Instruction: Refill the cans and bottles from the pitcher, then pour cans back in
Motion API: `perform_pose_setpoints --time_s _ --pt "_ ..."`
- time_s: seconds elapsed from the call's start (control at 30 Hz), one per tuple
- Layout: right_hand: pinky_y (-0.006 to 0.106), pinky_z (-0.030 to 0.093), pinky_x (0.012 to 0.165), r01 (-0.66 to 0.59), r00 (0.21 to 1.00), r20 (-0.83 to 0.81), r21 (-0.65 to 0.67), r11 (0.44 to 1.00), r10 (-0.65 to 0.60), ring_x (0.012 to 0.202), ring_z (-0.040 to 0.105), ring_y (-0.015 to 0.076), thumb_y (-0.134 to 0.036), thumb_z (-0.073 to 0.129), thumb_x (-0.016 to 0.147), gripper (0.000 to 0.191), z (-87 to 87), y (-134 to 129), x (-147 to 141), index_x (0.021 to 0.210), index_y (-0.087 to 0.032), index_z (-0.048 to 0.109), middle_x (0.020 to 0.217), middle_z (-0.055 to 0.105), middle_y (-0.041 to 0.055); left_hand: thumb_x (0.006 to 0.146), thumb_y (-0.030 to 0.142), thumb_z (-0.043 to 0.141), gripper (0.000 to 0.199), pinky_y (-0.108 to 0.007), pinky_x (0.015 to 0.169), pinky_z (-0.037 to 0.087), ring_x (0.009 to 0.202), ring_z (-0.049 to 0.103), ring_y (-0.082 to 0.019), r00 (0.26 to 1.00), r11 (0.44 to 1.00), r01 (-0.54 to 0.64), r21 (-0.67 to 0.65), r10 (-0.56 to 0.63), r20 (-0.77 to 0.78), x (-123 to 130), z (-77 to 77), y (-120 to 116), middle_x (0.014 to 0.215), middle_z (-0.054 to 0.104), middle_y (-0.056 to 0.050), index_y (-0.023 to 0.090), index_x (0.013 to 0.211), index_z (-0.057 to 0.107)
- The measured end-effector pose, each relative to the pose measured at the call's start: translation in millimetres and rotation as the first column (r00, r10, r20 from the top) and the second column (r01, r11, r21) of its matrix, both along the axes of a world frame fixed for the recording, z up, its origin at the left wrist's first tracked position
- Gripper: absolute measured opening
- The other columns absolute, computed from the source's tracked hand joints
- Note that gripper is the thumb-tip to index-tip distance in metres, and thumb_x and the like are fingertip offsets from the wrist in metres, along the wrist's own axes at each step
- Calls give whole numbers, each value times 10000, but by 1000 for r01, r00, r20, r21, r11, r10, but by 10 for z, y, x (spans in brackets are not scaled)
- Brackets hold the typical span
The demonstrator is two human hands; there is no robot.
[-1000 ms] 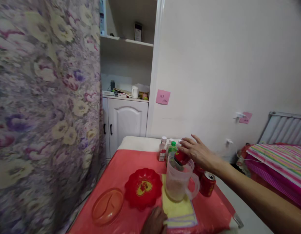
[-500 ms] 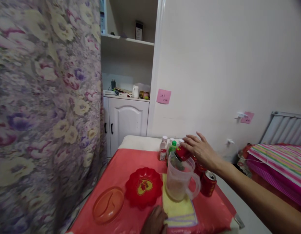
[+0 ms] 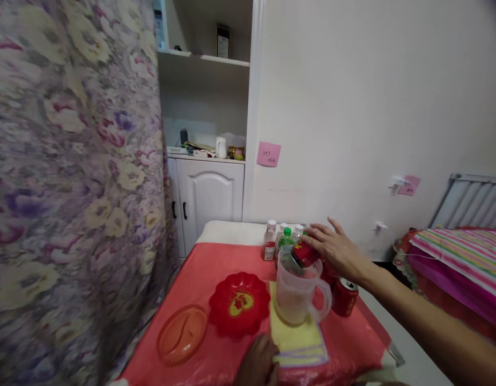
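Observation:
In the head view my right hand (image 3: 332,246) is closed around a red drink can (image 3: 305,254). The can is tilted, its top end inside the mouth of a translucent plastic pitcher (image 3: 294,297) with a handle on the right. Whether liquid is flowing I cannot make out. The pitcher stands on a yellow cloth (image 3: 298,346) with purple trim. At the cloth's left edge my left hand (image 3: 258,360) rests on the table with curled fingers; what they hold, if anything, is hidden. Just above it lies a red scalloped plate (image 3: 253,287), with an orange divided dish (image 3: 183,335) farther left.
Behind the pitcher stand several bottles, including a clear one (image 3: 269,244) and a green-capped one (image 3: 287,236). Another red can (image 3: 345,296) stands right of the pitcher. Red sheeting (image 3: 227,254) covers the table. A floral curtain (image 3: 79,187) hangs left; a bed (image 3: 460,257) is right.
The view has shifted slightly, so the tabletop things appear a little higher. My right hand still holds the can tipped over the pitcher, and my left hand stays by the cloth.

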State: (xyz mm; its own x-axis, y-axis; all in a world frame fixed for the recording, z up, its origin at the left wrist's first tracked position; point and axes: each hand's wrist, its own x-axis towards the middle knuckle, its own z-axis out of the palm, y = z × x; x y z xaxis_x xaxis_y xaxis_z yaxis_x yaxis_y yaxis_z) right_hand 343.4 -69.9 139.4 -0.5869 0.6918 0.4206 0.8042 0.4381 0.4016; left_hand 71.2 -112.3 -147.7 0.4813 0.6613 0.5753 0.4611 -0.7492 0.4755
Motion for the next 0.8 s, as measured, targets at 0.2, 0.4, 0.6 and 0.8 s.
perform_pose_setpoints --time_s 0.2,0.4,0.6,0.8 --pt "630 214 1136 13 999 -36 37 999 -12 1322 491 308 -65 455 927 511 -71 -20 80 1395 -257 523 1393 610 99 830 125 532 232 -292 820 566 912 644 -191 999 998 -14 -66 11 -43 -1 78 -45 965 684 -56 247 995 640" --pt "651 178 1137 32 997 -79 48 998 -28 1303 508 302 -80 481 915 527 -106 -12 151 1397 -289 513 1374 625 92 792 86 556 271 -322 883 581 970 672 -206 997 998 -40 -46 36 -70 -6 76 -46 1010 711 -73 227 1006 646" --pt "658 258 1112 95 950 -296 -36 995 -101 1205 570 317 -145 594 848 541 -94 -132 216 1376 -239 524 1344 631 116 823 139 571 240 -328 891 589 976 686 -208 999 998 -38 -56 36 -29 -21 93 -59 1017 724 -67 248 1018 658" --pt "485 474 1039 -83 525 -850 -106 991 -47 1225 586 323 -399 700 814 644 -120 -569 113 1393 -200 500 1361 616 145 764 100 607 324 -352 927 588 1062 687 -238 996 996 -69 -60 66 -55 -37 93 -64 1094 731 -95 245 1048 664"
